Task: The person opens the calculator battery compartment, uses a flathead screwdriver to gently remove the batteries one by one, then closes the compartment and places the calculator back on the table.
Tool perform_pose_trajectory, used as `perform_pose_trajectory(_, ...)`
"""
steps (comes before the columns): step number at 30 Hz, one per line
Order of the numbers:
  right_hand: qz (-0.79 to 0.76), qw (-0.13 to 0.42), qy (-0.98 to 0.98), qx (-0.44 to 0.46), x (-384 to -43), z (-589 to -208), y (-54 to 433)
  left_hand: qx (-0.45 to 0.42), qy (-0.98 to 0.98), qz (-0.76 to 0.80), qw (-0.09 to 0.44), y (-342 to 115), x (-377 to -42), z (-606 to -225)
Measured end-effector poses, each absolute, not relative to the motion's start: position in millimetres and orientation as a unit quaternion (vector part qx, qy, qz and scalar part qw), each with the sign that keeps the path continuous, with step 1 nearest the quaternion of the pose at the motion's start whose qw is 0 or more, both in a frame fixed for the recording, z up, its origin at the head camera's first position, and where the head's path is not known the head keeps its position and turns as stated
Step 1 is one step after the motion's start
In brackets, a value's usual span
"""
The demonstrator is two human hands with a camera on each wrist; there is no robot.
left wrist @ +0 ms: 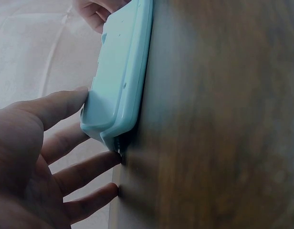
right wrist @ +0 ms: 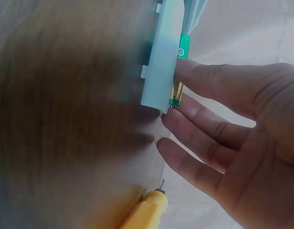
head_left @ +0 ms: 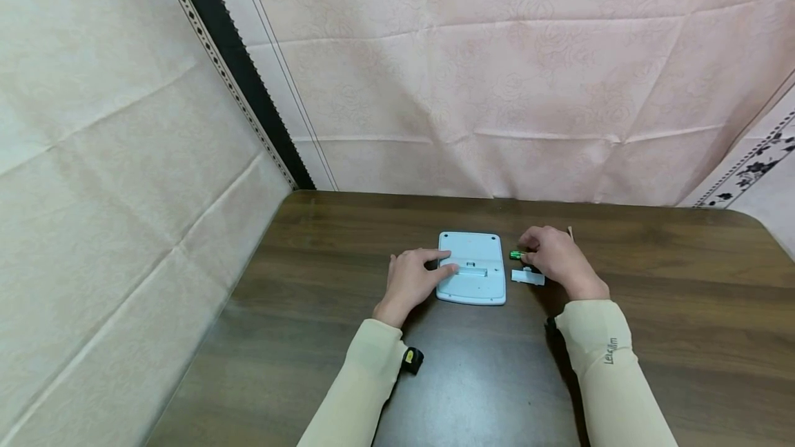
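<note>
A light blue flat device [head_left: 470,292] lies on the table with its slotted battery compartment facing up. My left hand [head_left: 411,277] rests at its left edge, thumb and index finger touching the device, the other fingers spread toward the tabletop. To the right of the device, my right hand [head_left: 559,257] pinches a green and gold battery [head_left: 515,254] between thumb and fingers. Just below the battery in the head view lies a small light blue battery cover [head_left: 528,277]. The right wrist view shows this cover [right wrist: 163,62] with its small tabs, partly in front of the battery [right wrist: 183,46].
A screwdriver with a yellow handle [right wrist: 144,210] lies near my right hand in the right wrist view. Pale patterned cloth [head_left: 497,88] hangs behind the brown wooden table [head_left: 348,240], with more cloth [head_left: 124,192] along its left side.
</note>
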State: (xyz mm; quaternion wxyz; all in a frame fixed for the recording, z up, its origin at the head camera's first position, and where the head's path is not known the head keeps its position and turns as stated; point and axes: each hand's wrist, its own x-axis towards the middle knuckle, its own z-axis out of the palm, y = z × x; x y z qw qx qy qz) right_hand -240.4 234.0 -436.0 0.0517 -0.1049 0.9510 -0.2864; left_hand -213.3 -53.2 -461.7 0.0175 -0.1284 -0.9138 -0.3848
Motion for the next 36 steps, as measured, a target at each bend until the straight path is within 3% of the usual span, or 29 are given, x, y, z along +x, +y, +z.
perform_pose_trajectory(36,-0.273,0.087,0.953,-0.097,-228.0,-415.7,239.3,-0.125,-0.914,-0.385,0.015,-53.7,-213.7,-460.6)
